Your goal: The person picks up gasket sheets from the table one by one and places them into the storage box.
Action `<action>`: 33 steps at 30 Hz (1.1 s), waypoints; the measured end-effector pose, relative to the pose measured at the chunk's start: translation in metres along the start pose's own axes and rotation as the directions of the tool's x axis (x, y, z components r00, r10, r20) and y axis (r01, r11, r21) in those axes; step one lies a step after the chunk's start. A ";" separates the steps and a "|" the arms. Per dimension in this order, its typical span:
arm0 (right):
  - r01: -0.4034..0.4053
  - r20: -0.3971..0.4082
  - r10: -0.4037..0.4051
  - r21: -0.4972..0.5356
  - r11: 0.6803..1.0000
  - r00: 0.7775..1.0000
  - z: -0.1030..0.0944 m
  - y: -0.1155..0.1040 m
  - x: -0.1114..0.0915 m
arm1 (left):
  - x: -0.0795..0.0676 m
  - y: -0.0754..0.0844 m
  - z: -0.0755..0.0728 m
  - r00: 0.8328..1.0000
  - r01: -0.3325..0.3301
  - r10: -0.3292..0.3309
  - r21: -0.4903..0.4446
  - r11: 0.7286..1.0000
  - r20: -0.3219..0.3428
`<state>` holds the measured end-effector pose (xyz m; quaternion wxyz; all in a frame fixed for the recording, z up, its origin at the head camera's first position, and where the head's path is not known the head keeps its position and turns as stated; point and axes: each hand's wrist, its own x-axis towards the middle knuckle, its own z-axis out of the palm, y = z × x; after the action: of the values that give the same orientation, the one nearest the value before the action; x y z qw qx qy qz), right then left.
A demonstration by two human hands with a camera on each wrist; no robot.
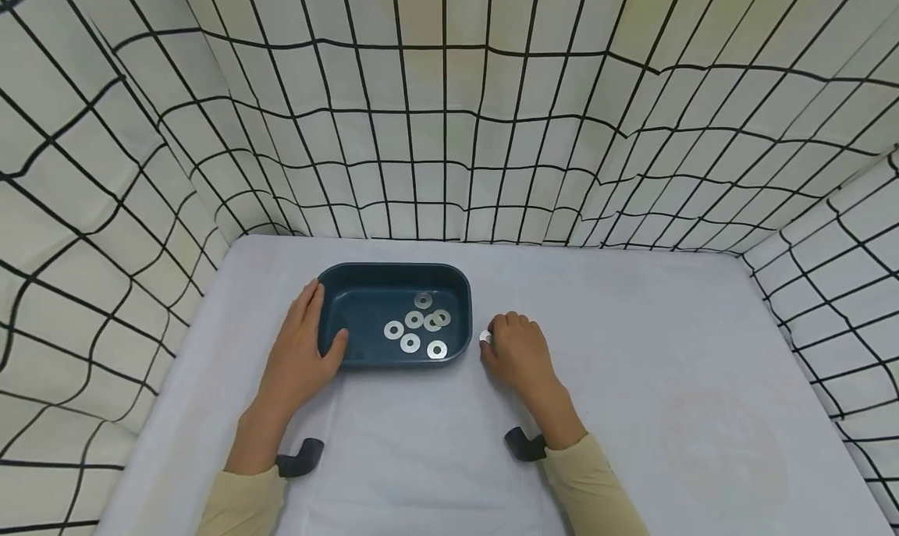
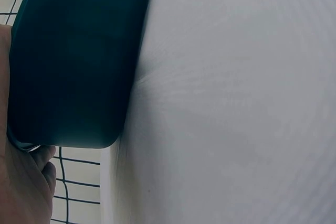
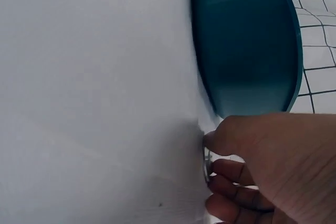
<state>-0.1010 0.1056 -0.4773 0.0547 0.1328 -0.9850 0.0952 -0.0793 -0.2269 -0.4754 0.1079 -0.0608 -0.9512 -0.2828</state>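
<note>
A dark teal tray (image 1: 361, 314) lies on the white table, with several flat metal washers (image 1: 389, 330) toward its right side, two of them overlapping. My left hand (image 1: 298, 353) holds the tray's near left corner, thumb over the front rim and fingers along the left end. To the right of the tray, my right hand (image 1: 520, 353) pinches one washer (image 3: 206, 163) between thumb and fingers, close to the tabletop. In the right wrist view this washer stands on edge, partly covered by the fingertips. The left wrist view shows the tray's outer wall (image 2: 73, 77) beside the hand.
A white cloth (image 1: 632, 349) covers the table. Black grid netting (image 1: 442, 138) over pale sheets surrounds the back and both sides. Each wrist wears a black camera mount (image 1: 523, 445).
</note>
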 end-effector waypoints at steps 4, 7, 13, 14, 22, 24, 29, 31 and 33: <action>0.025 -0.053 -0.031 -0.110 0.994 0.998 -0.001 -0.006 -0.003 | -0.001 0.001 -0.001 1.000 -0.005 0.005 0.002 1.000 -0.002; 0.049 -0.064 -0.062 -0.194 0.980 0.996 -0.001 -0.010 -0.006 | -0.003 0.001 -0.001 1.000 -0.007 0.007 -0.005 1.000 -0.001; 0.047 -0.055 -0.064 -0.267 0.963 0.996 -0.002 -0.018 -0.004 | -0.003 0.000 -0.001 1.000 -0.008 0.008 -0.005 1.000 -0.009; 0.042 -0.052 -0.057 -0.265 0.963 0.997 -0.002 -0.018 -0.004 | -0.002 0.000 -0.001 1.000 -0.009 0.009 -0.003 1.000 -0.011; 0.014 0.044 -0.011 -0.067 0.998 0.999 -0.009 -0.007 0.000 | -0.001 0.000 0.000 1.000 -0.017 0.017 0.002 1.000 -0.016; -0.008 0.080 0.004 0.044 0.999 0.997 -0.013 0.000 0.000 | -0.001 0.000 0.000 1.000 -0.018 0.018 0.003 1.000 -0.014; -0.044 0.166 0.010 0.202 0.978 0.986 -0.018 0.010 -0.001 | 0.000 -0.001 0.000 1.000 -0.019 0.019 0.006 1.000 -0.013; -0.041 0.175 0.005 0.201 0.979 0.985 -0.018 0.010 -0.001 | 0.000 -0.001 0.000 1.000 -0.019 0.019 0.005 1.000 -0.012; -0.048 0.177 0.014 0.188 0.981 0.984 -0.019 0.010 -0.002 | 0.000 0.000 0.000 1.000 -0.017 0.017 0.005 1.000 -0.009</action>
<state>-0.1005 0.1194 -0.4608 -0.0465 0.1300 -0.9742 0.1784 -0.0792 -0.2271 -0.4760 0.1149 -0.0670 -0.9508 -0.2798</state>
